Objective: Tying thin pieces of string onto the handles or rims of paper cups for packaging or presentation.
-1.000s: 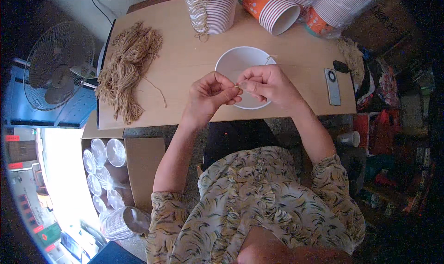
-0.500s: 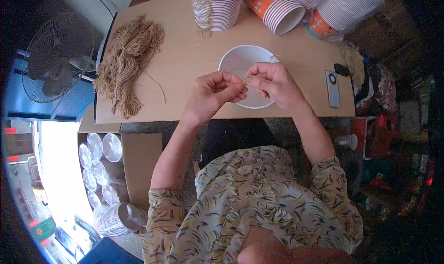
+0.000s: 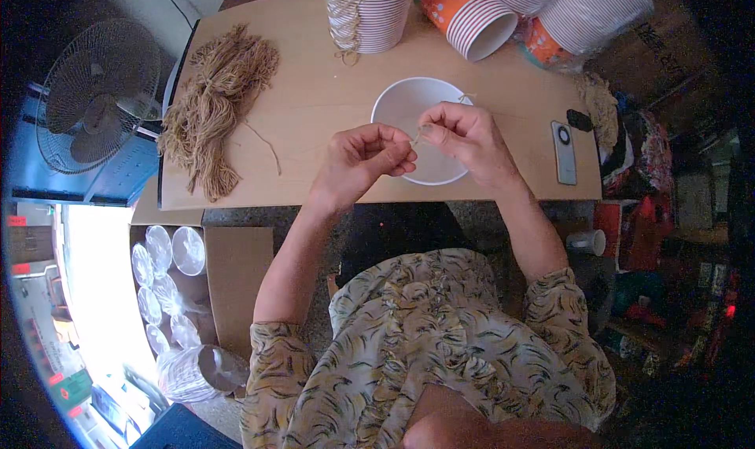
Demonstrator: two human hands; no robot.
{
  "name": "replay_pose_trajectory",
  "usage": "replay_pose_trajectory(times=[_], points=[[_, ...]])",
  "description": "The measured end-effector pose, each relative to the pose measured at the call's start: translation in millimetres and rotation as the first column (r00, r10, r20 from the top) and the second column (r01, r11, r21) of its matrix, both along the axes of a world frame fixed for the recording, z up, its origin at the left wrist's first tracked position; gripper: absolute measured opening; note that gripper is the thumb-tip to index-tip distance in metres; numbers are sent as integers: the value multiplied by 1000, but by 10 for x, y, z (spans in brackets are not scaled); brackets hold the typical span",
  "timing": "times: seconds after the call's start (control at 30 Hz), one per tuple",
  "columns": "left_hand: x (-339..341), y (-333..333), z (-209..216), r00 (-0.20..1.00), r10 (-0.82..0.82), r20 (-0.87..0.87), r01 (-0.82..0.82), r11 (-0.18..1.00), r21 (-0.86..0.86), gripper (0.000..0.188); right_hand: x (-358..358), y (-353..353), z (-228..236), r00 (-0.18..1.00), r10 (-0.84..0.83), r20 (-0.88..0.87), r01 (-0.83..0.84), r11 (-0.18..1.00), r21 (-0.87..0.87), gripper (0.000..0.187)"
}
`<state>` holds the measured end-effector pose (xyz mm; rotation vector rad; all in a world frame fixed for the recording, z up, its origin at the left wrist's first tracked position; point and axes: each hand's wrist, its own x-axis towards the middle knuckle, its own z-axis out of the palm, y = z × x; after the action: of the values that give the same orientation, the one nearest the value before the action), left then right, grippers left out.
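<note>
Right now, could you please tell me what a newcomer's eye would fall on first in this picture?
Probably the large, shaggy bundle of tan twine on the left of the table. In the middle, the left hand and right hand pinch a thin strand, partly hiding a round white container. Toward the far edge, an orange stack of cups lies sideways.

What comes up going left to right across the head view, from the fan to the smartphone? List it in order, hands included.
Electric fan → bundle of brown twine → left hand → thin strand → right hand → smartphone.
</note>
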<state>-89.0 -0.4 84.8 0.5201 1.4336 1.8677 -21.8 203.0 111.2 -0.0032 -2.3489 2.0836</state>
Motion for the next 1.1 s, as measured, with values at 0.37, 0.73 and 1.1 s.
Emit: replay_pose_trajectory(times=[0.37,0.73,1.1], points=[[1,19,-53,998,5,-64,-4,1000,22,22,7,-25,-74,988,-114,-102,113,994,-11,14],[121,72,85,915,149,-375,-202,974,-104,14,108,124,38,991,54,-121,-36,988,148,13],[64,-64,0,733,-12,-680,-96,988,-120,10,215,549,92,969,-215,-122,200,972,-121,15]])
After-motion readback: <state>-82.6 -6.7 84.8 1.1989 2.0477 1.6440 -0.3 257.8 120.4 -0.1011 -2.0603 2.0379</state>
